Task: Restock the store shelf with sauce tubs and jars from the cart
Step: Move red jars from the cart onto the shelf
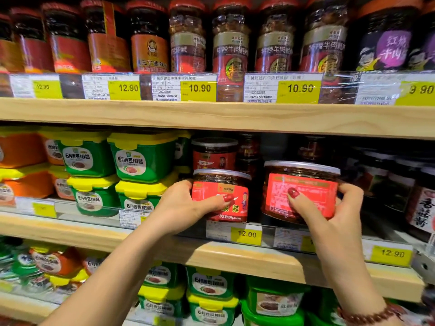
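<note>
Gripped at the middle shelf [235,262]: upright red-labelled sauce jar [213,191] in left hand [181,205]; second jar [313,191], slightly tilted, in right hand [336,208], just rightward, before a dark gap.

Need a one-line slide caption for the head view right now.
Left hand grips the left jar, right hand the right jar, at the middle shelf beside green tubs.

Wooden shelf [235,257]: sauce tubs [94,201], jars [221,182]

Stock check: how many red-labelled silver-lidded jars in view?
3: left hand grips one red-labelled silver-lidded jar, a second jar sits above it, right hand grips the third jar. More may hide behind.
</note>
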